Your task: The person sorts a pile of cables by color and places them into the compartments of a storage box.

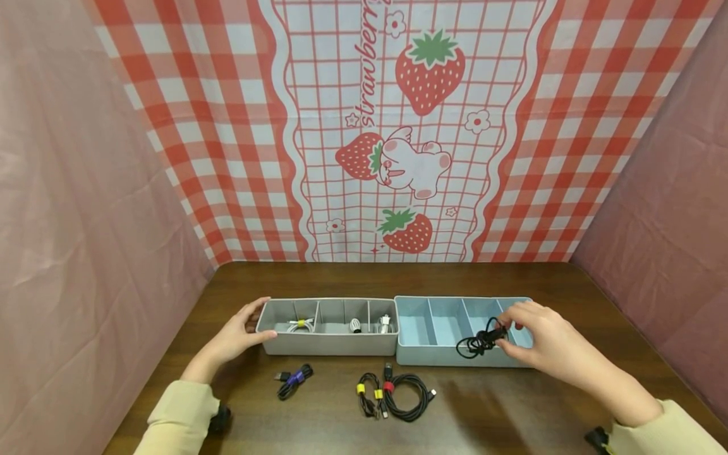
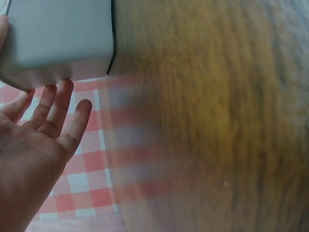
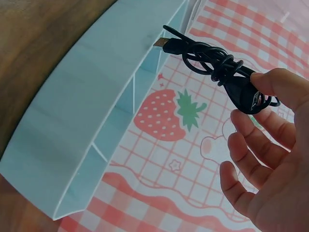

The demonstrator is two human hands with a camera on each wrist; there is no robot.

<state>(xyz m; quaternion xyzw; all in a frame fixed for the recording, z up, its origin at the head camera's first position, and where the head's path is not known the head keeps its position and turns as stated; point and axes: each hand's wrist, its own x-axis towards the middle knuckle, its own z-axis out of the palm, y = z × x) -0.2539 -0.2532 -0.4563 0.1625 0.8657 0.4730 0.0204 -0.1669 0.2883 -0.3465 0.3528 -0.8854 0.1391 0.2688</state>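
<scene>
My right hand (image 1: 543, 332) pinches a coiled black USB cable (image 3: 207, 60) between thumb and fingers. The bundle hangs over the front rim of the light blue divided box (image 1: 455, 356), and its metal USB plug sticks out at one end. At the far left my left hand (image 1: 236, 332) touches the end of the grey divided box (image 1: 330, 345), thumb along the front corner, with fingers (image 2: 60, 104) extended against the end wall. Inside the grey box lie a white cable (image 1: 300, 325) with a yellow tie, a small striped bundle (image 1: 355, 325) and a white cable with plug (image 1: 384, 323).
On the brown table (image 1: 318, 430), before the boxes, lie a black cable with a purple tie (image 1: 294, 379), a small black cable with yellow ties (image 1: 368, 393) and a larger coiled black cable with a red tie (image 1: 412, 397). A strawberry-print checked cloth (image 1: 239, 158) hangs behind.
</scene>
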